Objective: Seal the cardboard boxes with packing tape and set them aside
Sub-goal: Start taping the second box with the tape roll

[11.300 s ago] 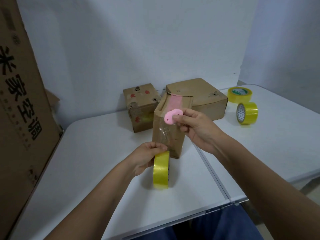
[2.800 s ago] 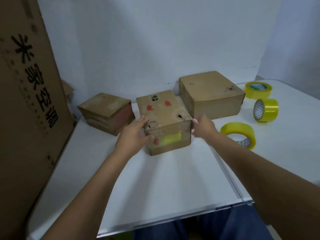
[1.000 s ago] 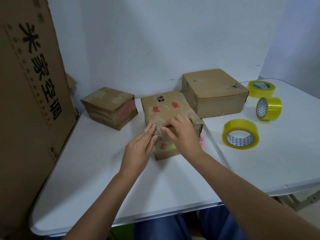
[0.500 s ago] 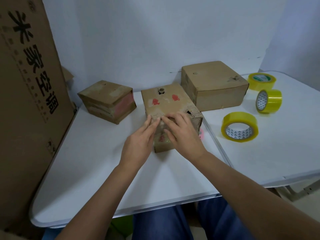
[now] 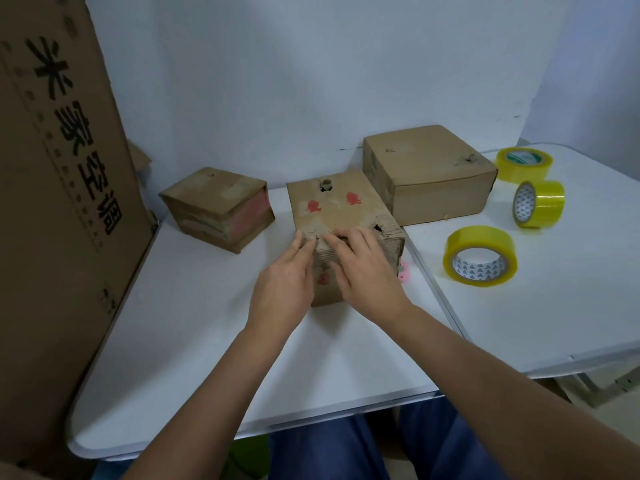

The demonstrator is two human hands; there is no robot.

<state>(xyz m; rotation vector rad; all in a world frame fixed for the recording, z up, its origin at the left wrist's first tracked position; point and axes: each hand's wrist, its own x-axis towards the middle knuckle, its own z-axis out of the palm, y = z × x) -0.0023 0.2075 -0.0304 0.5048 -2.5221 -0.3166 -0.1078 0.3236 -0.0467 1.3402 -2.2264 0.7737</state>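
A small cardboard box with red marks (image 5: pixel 337 209) stands in the middle of the white table (image 5: pixel 194 341). My left hand (image 5: pixel 282 289) and my right hand (image 5: pixel 367 275) lie side by side over its near top edge, fingers straight and pressing on the cardboard. A second box with a pink side (image 5: pixel 216 207) sits to the left, and a larger flat box (image 5: pixel 427 174) stands behind on the right. A yellow tape roll (image 5: pixel 479 256) lies flat to the right of my hands. A pink cutter (image 5: pixel 402 271) peeks out beside the box.
Two more yellow tape rolls sit at the far right, one flat (image 5: pixel 523 164) and one on edge (image 5: pixel 538 203). A tall cardboard carton with black characters (image 5: pixel 52 202) stands along the left edge of the table. A white wall closes off the back.
Both hands left the box's sides and came together on its near top edge, pressing there. In the last half second they barely moved.
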